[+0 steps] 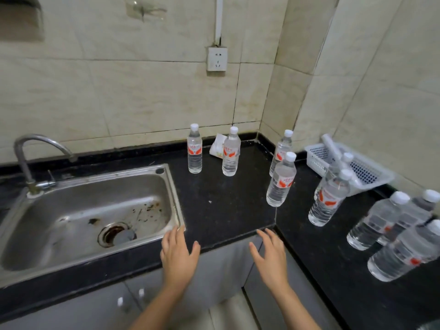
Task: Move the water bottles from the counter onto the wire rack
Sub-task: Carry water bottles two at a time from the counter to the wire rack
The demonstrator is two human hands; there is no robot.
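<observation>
Left hand [179, 253]: open wide, fingers spread, palm down, holding nothing, over the counter's front edge at the sink corner.
Right hand [269, 256]: likewise spread and empty, just beside the left.
Counter [226, 210]: glossy black stone, L-shaped.
Sink [176, 198]: dull stainless steel, stained around the drain.
Nearest bottles [378, 217]: three clear ribbed plastic bottles with white caps, clustered at the right, blurred.
Middle bottles [328, 198]: four, red-labelled, upright in two pairs; one pair stands in front of the basket.
Basket [316, 156]: white perforated plastic, against the right wall.
Far bottles [195, 148]: two, near the back wall.
Packet [217, 146]: crumpled, pale, between them.
Faucet [35, 151]: curved metal.
Wall socket [216, 58]: white, on beige tile.
</observation>
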